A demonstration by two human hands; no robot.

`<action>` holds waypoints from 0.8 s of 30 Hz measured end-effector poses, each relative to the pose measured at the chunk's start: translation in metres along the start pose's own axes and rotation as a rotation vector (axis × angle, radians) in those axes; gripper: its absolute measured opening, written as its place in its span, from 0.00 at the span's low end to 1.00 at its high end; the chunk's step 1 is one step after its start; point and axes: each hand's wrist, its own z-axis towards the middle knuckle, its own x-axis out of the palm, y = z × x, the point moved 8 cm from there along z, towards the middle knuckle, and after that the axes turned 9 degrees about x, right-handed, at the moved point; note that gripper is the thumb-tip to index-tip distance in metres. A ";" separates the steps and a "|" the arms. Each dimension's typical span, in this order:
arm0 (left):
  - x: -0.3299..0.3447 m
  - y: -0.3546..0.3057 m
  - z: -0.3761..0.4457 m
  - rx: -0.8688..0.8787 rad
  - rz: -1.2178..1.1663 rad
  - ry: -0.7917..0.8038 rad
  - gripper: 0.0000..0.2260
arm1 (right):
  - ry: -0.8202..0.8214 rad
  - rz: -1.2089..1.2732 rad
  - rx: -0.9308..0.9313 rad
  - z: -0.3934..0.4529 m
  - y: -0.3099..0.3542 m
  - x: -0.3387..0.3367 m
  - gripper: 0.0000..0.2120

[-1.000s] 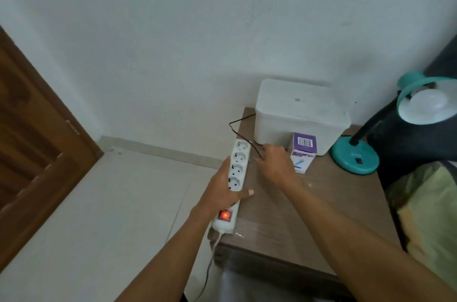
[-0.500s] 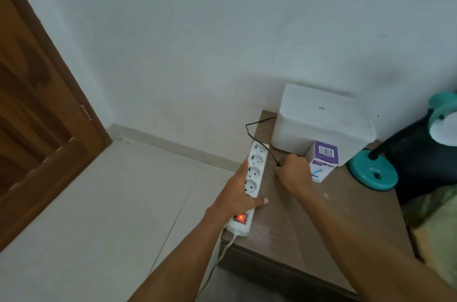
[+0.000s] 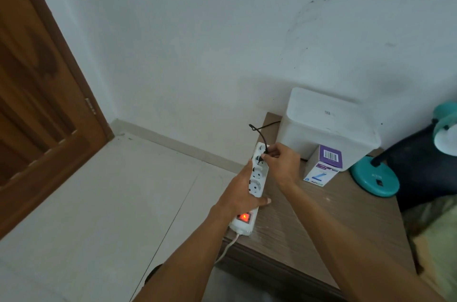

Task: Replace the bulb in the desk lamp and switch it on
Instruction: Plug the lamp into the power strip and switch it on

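A white power strip [image 3: 256,186] lies along the left edge of the wooden bedside table [image 3: 321,222], its red switch [image 3: 243,216] lit. My left hand [image 3: 241,196] presses down on the strip's middle. My right hand [image 3: 282,162] pinches the black plug [image 3: 261,157] at the strip's second socket from the far end; its black cord [image 3: 259,132] loops up and back. The teal desk lamp stands at the right, with its round base [image 3: 374,179] on the table and its shade [image 3: 445,128] cut by the frame edge. A purple and white bulb box [image 3: 324,165] stands beside the base.
A white lidded box [image 3: 326,126] sits against the wall behind the bulb box. A brown wooden door [image 3: 37,103] fills the left. Pale floor tiles [image 3: 111,202] lie below the table. Dark and yellowish fabric [image 3: 435,227] lies at the right edge.
My right hand lifted from the table top with the black plug and brought it to the strip's far sockets. My view shifted left, pushing the lamp toward the right edge.
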 end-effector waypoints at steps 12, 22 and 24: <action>0.000 0.004 0.003 0.003 0.012 -0.028 0.48 | -0.020 0.015 -0.027 -0.002 -0.011 0.010 0.03; -0.001 0.001 0.002 0.005 -0.004 -0.027 0.47 | -0.057 -0.067 -0.055 -0.002 -0.014 0.006 0.03; -0.001 0.003 0.002 0.004 0.011 -0.021 0.48 | -0.066 -0.082 -0.052 -0.003 -0.018 0.005 0.03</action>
